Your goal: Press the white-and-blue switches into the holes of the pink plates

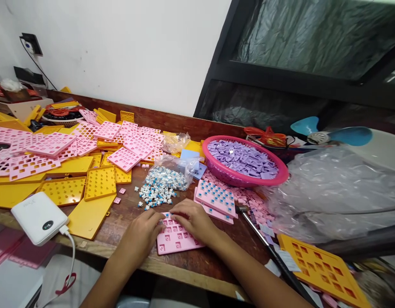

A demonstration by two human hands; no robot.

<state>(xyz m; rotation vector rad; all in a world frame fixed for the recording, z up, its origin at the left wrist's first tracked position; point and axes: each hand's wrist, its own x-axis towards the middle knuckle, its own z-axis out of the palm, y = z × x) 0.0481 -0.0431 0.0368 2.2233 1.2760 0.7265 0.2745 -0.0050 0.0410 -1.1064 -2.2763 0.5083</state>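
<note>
A pink plate with rows of square openings lies flat at the table's front edge, between my hands. My left hand bends over its left side, thumb and fingers closed on what looks like a small blue-and-white key switch. At the plate's far edge, my right hand is bent with its fingertips down near a blue switch; whatever those fingers hold is hidden. Just behind lies a heap of blue-and-white key switches, partly in a clear bag. Stacked pink plates set with blue switches lie to the right.
A pink basket of purple pieces stands behind the stack. A hammer lies at right, near an orange plate. Yellow boards, pink plates and a white power bank with a cable crowd the left.
</note>
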